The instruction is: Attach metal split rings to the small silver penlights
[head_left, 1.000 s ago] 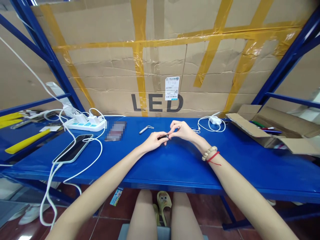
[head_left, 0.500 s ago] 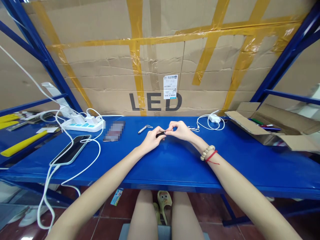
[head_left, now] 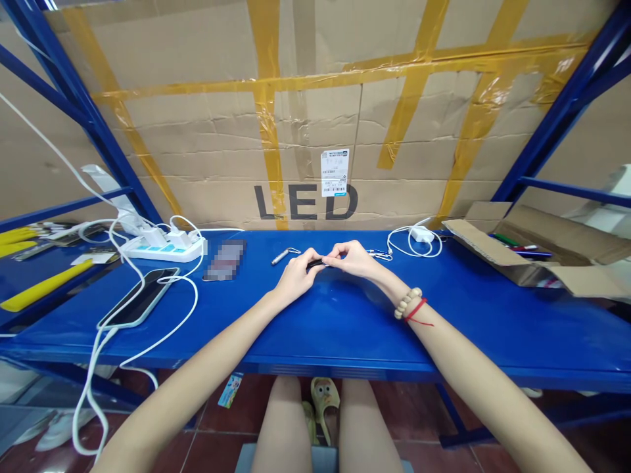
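Observation:
Above the middle of the blue table, my left hand is closed around a small, dark, narrow object. At its right end, my right hand pinches with thumb and fingertips. Most of the object is covered by fingers, so its kind cannot be made out. A silver, pen-like cylinder with a wire loop lies just left of my left hand. Behind my right hand, a small metal clip with a blue part is partly in view.
A white power strip, a phone with white cables and a blurred-out flat item lie at left. On the right are a white charger and an open cardboard box with pens. A large taped carton stands behind.
Both hands stay in nearly the same place. The fingers of my right hand have shifted slightly at the dark object's end, and the camera view has moved a little.

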Demonstrator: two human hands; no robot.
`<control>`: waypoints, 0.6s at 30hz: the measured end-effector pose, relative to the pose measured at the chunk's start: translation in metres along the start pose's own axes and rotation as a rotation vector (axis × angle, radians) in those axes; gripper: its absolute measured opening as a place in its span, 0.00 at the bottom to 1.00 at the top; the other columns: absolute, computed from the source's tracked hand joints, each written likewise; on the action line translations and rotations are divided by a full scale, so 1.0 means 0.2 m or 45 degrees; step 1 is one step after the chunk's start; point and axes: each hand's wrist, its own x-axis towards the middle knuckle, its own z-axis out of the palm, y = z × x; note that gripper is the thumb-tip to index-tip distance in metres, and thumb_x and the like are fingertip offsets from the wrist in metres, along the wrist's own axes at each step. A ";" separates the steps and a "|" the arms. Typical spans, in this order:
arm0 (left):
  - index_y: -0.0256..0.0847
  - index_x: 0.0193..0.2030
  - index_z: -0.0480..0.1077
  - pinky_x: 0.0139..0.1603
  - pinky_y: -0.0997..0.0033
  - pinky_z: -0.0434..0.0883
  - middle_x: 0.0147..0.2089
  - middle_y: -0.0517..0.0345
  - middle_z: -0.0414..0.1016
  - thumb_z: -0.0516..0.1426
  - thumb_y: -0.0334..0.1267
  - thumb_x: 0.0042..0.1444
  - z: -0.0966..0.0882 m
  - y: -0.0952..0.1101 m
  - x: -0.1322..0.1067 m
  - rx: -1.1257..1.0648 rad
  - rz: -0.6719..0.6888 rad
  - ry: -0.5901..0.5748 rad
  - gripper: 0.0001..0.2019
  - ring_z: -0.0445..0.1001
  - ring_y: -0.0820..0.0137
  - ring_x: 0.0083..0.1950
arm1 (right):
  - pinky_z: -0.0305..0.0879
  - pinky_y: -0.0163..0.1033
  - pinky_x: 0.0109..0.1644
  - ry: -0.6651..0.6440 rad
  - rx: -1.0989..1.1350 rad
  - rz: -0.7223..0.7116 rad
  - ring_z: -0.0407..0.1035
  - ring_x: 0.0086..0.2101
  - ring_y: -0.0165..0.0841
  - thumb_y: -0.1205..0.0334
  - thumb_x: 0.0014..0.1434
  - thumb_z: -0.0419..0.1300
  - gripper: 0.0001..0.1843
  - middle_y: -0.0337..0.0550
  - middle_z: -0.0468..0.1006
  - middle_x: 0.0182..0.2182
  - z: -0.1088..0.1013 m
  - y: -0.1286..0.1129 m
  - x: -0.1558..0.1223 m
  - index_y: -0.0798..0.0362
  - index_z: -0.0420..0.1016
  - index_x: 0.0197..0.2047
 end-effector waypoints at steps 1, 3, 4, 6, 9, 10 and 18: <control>0.41 0.32 0.63 0.35 0.72 0.66 0.35 0.59 0.75 0.53 0.37 0.55 0.00 0.00 0.00 0.018 -0.004 -0.002 0.03 0.73 0.68 0.37 | 0.54 0.31 0.21 -0.001 0.002 0.021 0.59 0.20 0.24 0.46 0.39 0.66 0.21 0.41 0.71 0.19 0.00 0.00 0.00 0.59 0.72 0.20; 0.41 0.33 0.63 0.36 0.71 0.66 0.35 0.58 0.75 0.53 0.38 0.55 0.00 0.00 0.00 0.039 -0.014 -0.003 0.03 0.73 0.67 0.38 | 0.54 0.31 0.20 -0.010 0.003 0.053 0.58 0.19 0.23 0.45 0.38 0.66 0.22 0.40 0.71 0.18 0.00 0.00 0.00 0.59 0.72 0.20; 0.41 0.33 0.63 0.36 0.71 0.66 0.35 0.58 0.75 0.53 0.38 0.55 0.00 0.00 0.00 0.044 -0.021 0.000 0.03 0.73 0.67 0.39 | 0.54 0.31 0.19 -0.020 0.005 0.063 0.58 0.18 0.23 0.45 0.38 0.66 0.22 0.40 0.71 0.18 0.00 0.00 0.00 0.59 0.73 0.21; 0.42 0.33 0.63 0.37 0.71 0.66 0.36 0.58 0.75 0.53 0.38 0.54 0.00 -0.01 0.01 0.029 -0.033 0.009 0.03 0.73 0.67 0.40 | 0.55 0.31 0.19 -0.039 0.011 0.071 0.58 0.18 0.23 0.44 0.38 0.66 0.23 0.41 0.71 0.19 -0.01 0.00 0.00 0.59 0.74 0.22; 0.42 0.33 0.63 0.39 0.70 0.67 0.36 0.58 0.76 0.54 0.38 0.54 0.02 -0.01 0.02 -0.066 -0.049 0.018 0.04 0.74 0.67 0.39 | 0.57 0.30 0.18 -0.035 0.016 0.073 0.60 0.19 0.24 0.43 0.38 0.66 0.24 0.43 0.73 0.20 -0.02 0.00 0.01 0.59 0.75 0.23; 0.41 0.33 0.63 0.40 0.70 0.67 0.36 0.58 0.76 0.54 0.38 0.54 0.02 0.00 0.02 -0.102 -0.052 0.015 0.04 0.74 0.67 0.39 | 0.57 0.30 0.19 -0.031 0.016 0.079 0.61 0.20 0.25 0.43 0.38 0.66 0.24 0.43 0.73 0.21 -0.03 -0.01 0.00 0.59 0.75 0.24; 0.41 0.34 0.62 0.40 0.71 0.67 0.32 0.59 0.76 0.54 0.39 0.55 0.02 0.01 0.02 -0.159 -0.106 -0.047 0.05 0.75 0.69 0.36 | 0.59 0.29 0.21 -0.077 0.002 0.102 0.63 0.23 0.26 0.43 0.41 0.65 0.24 0.44 0.74 0.24 -0.06 -0.01 -0.01 0.59 0.77 0.27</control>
